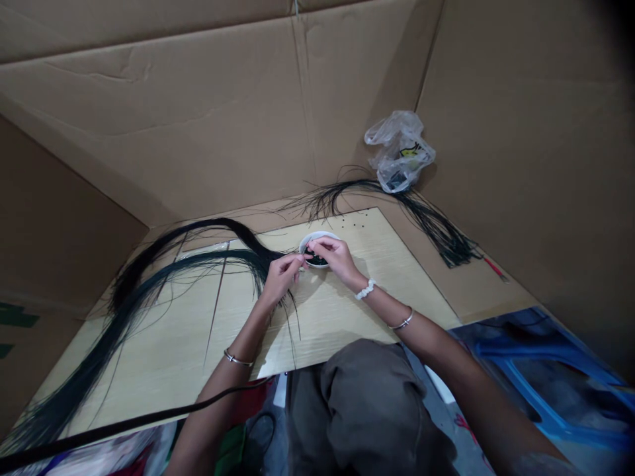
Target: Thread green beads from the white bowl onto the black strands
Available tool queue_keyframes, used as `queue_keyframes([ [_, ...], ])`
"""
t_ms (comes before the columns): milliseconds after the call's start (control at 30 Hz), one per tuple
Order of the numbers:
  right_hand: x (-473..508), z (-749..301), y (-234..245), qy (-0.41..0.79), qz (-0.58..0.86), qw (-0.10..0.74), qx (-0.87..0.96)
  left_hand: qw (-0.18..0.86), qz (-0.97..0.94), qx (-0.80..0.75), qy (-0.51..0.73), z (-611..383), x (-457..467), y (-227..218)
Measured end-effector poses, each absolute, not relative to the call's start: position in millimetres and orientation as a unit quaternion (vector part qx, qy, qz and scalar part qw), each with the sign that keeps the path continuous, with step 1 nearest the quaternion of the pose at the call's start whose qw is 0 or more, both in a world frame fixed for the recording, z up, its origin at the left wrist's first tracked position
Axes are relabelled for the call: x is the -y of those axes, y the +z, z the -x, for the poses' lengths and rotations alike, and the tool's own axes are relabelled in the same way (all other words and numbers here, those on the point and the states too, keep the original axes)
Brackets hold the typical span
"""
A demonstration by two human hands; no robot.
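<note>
My left hand is closed at the left side of a small white bowl, thumb and fingertips pinched together. Long dark strands run into this hand from the left, and a few loose ends come out below it. Over the bowl, my right hand is closed in a pinch, its fingertips almost meeting those of the left. Whatever is between the right fingertips is too small to make out. Small dark bits lie inside the bowl, partly covered by my fingers.
Cardboard walls surround the pale tabletop. At the back right lie another dark strand bundle, a clear plastic bag and a red-handled tool. Several tiny dark specks dot the board. A black cable crosses the lower left.
</note>
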State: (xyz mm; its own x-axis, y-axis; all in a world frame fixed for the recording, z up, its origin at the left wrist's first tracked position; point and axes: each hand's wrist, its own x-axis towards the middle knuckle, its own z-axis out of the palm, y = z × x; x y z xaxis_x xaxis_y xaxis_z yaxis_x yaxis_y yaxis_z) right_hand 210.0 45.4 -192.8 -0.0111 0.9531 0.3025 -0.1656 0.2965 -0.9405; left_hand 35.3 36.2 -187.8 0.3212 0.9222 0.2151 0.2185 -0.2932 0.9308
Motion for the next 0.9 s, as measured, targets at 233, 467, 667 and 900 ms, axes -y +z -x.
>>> queue_keyframes([
  [233, -45.5, -210.3, -192.2, 0.464, 0.363, 0.608, 0.532, 0.397, -0.713, -0.414, 0.404, -33.2, -38.3, -190.7],
  [467, -42.7, -210.3, -189.6, 0.467, 0.371, 0.607, 0.526, 0.389, -0.717, -0.414, 0.404, -33.1, -39.2, -190.8],
  [667, -41.6, -210.0, -189.2, 0.46, 0.373, 0.608, 0.528, 0.394, -0.717, -0.413, 0.4, -32.8, -39.1, -191.9],
  [900, -38.9, -208.8, -187.1, 0.465, 0.367, 0.615, 0.52, 0.375, -0.732, -0.411, 0.393, -33.0, -37.7, -188.3],
])
